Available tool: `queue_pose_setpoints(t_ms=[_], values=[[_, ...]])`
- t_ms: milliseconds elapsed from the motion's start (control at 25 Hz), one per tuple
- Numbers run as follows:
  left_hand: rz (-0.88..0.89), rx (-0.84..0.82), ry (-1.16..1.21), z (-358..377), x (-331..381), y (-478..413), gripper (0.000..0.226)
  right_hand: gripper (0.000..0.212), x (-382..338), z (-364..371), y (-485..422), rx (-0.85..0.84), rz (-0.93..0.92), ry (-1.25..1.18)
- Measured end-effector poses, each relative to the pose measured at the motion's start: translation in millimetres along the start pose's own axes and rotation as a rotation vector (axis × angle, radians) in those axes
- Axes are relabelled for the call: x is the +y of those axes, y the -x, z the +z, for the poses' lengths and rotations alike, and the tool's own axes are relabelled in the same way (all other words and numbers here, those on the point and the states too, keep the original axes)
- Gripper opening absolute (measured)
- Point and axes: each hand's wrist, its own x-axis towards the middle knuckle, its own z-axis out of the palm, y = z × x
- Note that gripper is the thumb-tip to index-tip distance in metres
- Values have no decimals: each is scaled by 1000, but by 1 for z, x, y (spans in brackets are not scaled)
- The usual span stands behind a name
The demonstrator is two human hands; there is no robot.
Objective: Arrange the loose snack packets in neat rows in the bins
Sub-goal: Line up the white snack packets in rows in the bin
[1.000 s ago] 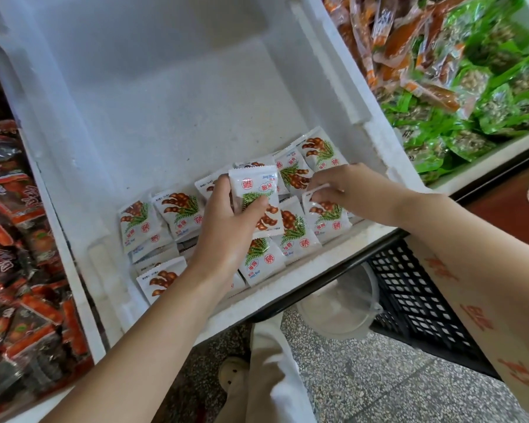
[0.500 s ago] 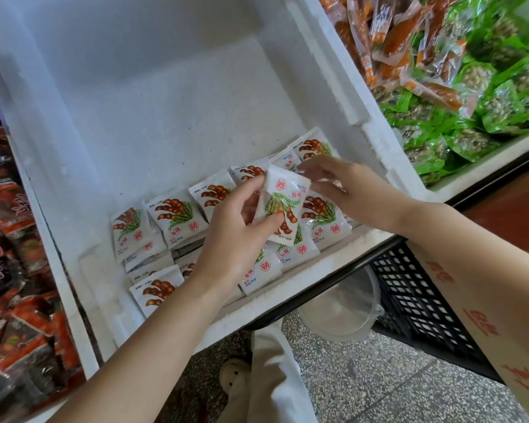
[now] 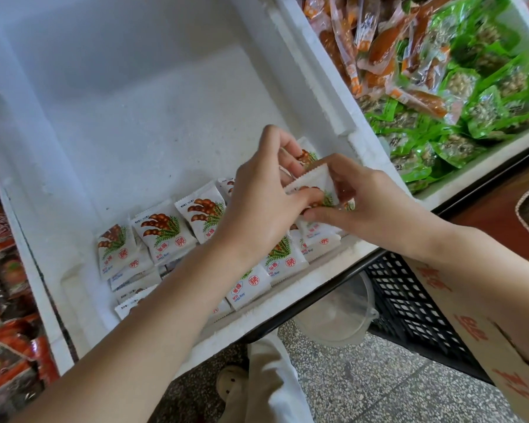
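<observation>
While left hand point(image 3: 257, 206) and right hand point(image 3: 376, 209) pinch packet point(image 3: 316, 180), rows point(image 3: 165, 236) beneath

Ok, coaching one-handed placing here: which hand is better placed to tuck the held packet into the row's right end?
Probably the right hand: it pinches the held packet by the row's right end. The left hand also grips it, but its arm crosses the laid packets.
</observation>
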Motion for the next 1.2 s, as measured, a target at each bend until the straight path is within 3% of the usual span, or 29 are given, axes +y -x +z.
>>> queue_pose_setpoints(t_ms=[120, 240, 360, 480, 720, 920, 1080, 1200], values=[[47, -25, -91, 13, -14, -1, 30, 18, 8, -14, -3, 47, 81, 80], [55, -176, -360, 18, -35, 5, 41, 13, 29, -33, -11, 75, 274, 234], [96, -285, -603, 21, -48, 15, 47, 16, 38, -34, -18, -119, 301, 391], [125, -269, -686, 26, -57, 18, 43, 22, 42, -21, -24, -254, 271, 426], [171, -195, -717, 35, -67, 19, 38, 38, 61, -3, -17, -117, -8, 643], [186, -186, -645, 25, -57, 28, 37, 42, 58, 5, -12, -9, -50, 700], [321, 22, -658, -22, -55, 63, 24, 26, 10, 26, -16, 226, -249, 620], [295, 167, -745, -72, -69, 106, 23, 24, -45, 64, -24, 234, -435, 543]])
